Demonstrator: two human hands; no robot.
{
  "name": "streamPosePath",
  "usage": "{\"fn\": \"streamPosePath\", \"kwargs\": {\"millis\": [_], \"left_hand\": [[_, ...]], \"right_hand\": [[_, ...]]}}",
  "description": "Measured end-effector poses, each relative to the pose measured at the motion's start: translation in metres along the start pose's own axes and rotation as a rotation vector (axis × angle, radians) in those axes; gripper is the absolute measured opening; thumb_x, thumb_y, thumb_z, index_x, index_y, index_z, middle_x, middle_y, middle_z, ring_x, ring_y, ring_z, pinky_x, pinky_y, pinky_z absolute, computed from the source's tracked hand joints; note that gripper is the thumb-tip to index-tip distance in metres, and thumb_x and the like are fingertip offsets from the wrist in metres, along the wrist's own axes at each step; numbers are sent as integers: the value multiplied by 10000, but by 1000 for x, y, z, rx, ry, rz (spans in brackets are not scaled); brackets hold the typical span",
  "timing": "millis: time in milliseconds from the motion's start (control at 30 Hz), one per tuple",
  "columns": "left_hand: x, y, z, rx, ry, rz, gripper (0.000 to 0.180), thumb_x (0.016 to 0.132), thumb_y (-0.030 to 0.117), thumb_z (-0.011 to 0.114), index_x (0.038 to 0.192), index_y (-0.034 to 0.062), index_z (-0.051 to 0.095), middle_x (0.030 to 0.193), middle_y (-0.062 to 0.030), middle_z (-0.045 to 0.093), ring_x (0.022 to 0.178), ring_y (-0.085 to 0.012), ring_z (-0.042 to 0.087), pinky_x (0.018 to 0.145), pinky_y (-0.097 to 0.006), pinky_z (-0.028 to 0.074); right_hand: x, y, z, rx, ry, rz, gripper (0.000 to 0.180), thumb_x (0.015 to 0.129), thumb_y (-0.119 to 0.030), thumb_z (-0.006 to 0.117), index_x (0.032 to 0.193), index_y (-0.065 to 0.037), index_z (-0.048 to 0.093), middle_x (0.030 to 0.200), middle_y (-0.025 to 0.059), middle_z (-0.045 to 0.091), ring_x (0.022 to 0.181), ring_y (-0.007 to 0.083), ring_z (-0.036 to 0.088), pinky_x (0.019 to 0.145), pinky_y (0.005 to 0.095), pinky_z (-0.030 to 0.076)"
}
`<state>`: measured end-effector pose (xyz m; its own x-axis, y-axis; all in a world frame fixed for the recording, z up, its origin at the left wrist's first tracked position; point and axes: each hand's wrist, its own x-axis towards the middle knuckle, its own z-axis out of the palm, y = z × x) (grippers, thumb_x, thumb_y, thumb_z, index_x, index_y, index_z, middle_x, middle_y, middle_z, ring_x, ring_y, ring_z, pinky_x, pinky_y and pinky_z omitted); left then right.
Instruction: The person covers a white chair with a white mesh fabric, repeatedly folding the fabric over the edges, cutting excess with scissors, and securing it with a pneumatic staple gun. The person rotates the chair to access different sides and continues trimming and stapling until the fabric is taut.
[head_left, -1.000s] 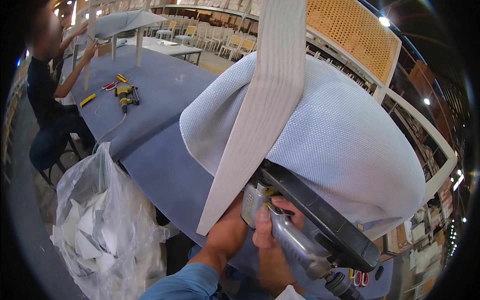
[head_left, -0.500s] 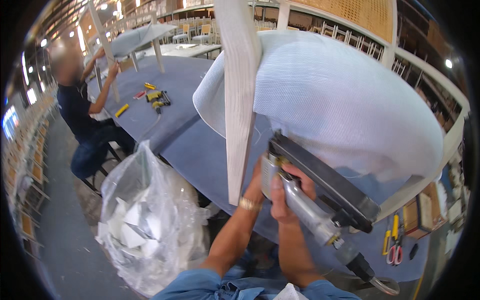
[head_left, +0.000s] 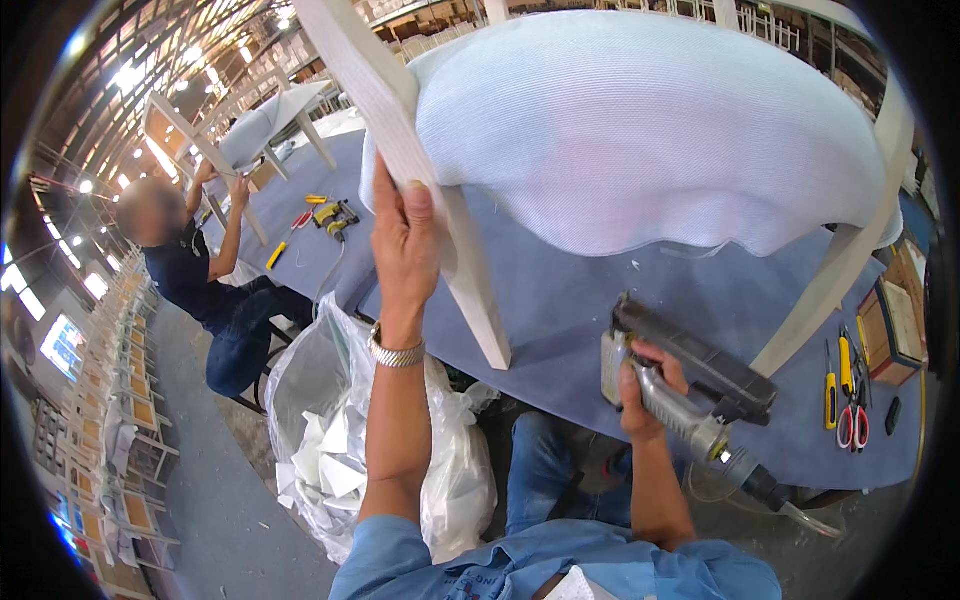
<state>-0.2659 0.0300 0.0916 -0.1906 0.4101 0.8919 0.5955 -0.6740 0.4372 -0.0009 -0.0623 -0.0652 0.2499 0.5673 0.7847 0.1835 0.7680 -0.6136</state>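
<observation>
Flanking hands [head_left: 405,245]: scrap bag [head_left: 330,440], scissors [head_left: 853,420].

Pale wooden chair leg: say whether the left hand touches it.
Touching. The head view shows the left hand wrapped on the pale wooden chair leg, fingers against it.

single head-worn fisheye view, looks down and forward over person's own forearms rising from lower edge. close on left hand [head_left: 404,240] gripping chair leg [head_left: 420,170] and right hand [head_left: 640,385] on staple gun [head_left: 690,375]. blue worktable [head_left: 600,310] fills middle; far left, co-worker [head_left: 190,270]. straight edges bend near rim. no second view.
</observation>
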Motion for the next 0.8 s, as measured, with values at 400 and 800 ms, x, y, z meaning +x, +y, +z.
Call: {"fn": "streamPosePath", "kwargs": {"millis": [400, 800], "left_hand": [[55, 29, 54, 1, -61, -89, 676, 1016, 505, 476, 1369, -70, 429, 1219, -228, 600, 1113, -278, 591, 959, -370, 459], [165, 22, 99, -54, -100, -158, 706, 1008, 563, 416, 1325, -64, 489, 1163, -255, 647, 1099, -350, 630, 945, -417, 471]], "right_hand": [[75, 1, -18, 147, -48, -22, 315, 842, -50, 673, 1151, 7, 639, 1148, 159, 644, 1016, 204, 625, 884, 311, 484], [269, -29, 95, 545, -340, 35, 302, 897, -123, 642, 1166, 8, 603, 1040, 59, 647, 930, 124, 617, 796, 264, 499]]}}
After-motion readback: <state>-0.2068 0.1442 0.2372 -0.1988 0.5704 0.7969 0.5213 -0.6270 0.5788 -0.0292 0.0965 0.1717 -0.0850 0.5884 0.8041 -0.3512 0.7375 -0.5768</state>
